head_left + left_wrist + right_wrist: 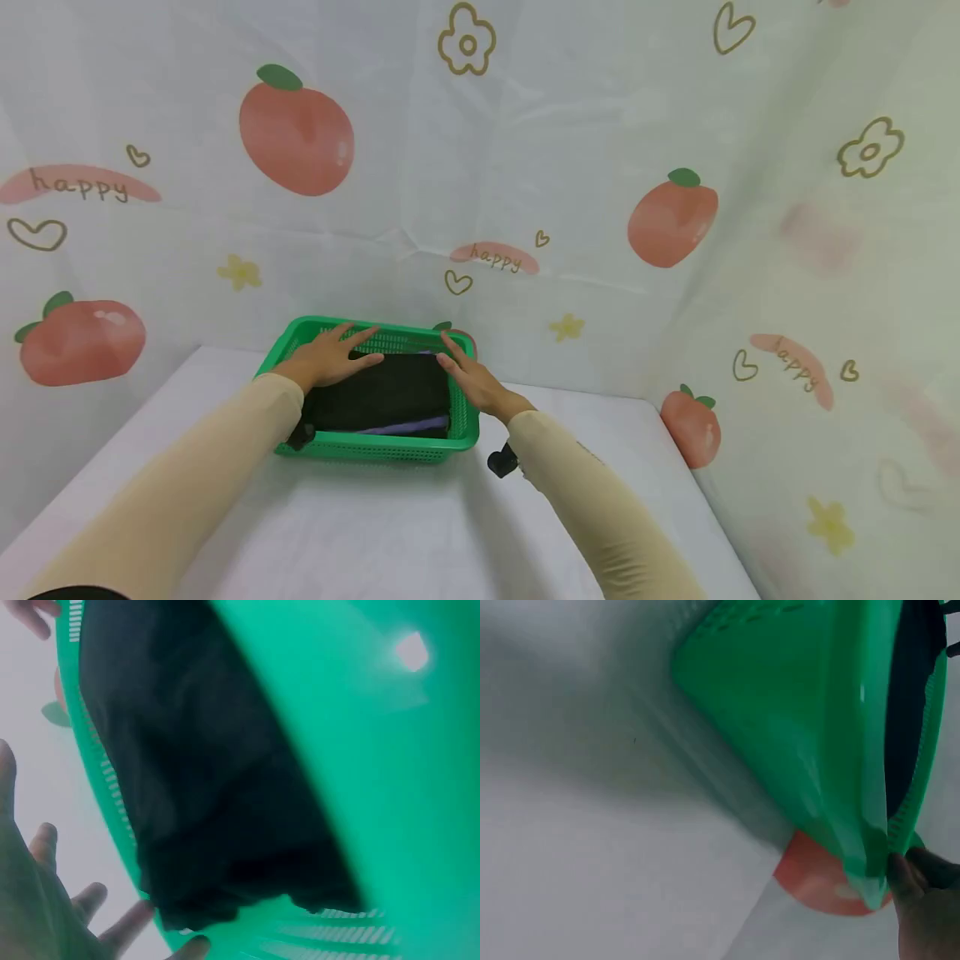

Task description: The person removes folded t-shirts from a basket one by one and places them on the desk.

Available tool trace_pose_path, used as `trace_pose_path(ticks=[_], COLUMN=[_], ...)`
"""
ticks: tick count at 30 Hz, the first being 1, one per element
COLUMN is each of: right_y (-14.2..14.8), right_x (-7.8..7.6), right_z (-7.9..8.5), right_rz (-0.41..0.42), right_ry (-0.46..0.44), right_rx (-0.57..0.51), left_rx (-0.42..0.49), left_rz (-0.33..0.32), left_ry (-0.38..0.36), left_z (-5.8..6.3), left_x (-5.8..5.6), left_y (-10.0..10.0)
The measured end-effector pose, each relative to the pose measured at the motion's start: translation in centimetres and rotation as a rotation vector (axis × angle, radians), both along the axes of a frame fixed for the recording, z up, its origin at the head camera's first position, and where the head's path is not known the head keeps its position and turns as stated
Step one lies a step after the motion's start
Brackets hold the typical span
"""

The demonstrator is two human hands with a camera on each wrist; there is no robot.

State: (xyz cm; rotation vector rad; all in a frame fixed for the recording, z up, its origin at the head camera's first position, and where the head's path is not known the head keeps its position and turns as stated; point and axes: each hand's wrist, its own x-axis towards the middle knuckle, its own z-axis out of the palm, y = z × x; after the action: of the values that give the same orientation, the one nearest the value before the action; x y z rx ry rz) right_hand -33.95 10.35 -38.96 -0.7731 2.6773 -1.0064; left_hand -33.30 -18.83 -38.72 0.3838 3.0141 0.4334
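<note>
Looking nearly finished: black cloth (382, 392) already lay inside the green basket (375, 440), purple cloth (412, 427) peeking out at its five o'clock; what remained was hard to tell! The left hand (327, 358) spread its fingers at ten o'clock, the right hand (482, 387) kept-straight fingers at three, neither grasping anything! Tally: one basket, one black piece uppermost, at least one purple beneath, two hands

Black cloth (202, 772) in a slotted green basket (390, 750), left grip (41, 904) alongside.
</note>
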Motion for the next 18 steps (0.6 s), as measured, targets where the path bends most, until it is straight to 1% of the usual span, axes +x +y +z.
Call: trace_pose_path(ticks=[3,7,10,14,16,18], right_y=[-0.8,-1.8,-2.7,-3.7,-4.1,-4.5], right_x=[0.2,0.3,0.5,0.7,0.8,0.9], right_z=[-0.2,-0.4,-0.5,-0.8,-1.1,-1.4], right_rz=[-0.023,-0.051,-0.072,-0.088,-0.1,-0.121], right_ry=[-0.017,-0.044,-0.084,-0.132,-0.145,-0.147], right_rx=[-0.006,0.02,0.041,0.071,0.085,0.081], left_rx=[0.013,0.039,0.067,0.129,0.184,0.241], left_rz=[0.014,0.024,0.049,0.088,0.105,0.112], left_ry=[0.005,0.01,-0.006,-0.062,-0.101,-0.124], left_z=[-0.2,-0.6,-1.0,-1.7,-2.0,-2.2], left_x=[0.7,1.5,1.9,2.3,2.5,2.7], left_y=[-0.7,-1.2,-1.5,-1.8,-2.0,-2.2])
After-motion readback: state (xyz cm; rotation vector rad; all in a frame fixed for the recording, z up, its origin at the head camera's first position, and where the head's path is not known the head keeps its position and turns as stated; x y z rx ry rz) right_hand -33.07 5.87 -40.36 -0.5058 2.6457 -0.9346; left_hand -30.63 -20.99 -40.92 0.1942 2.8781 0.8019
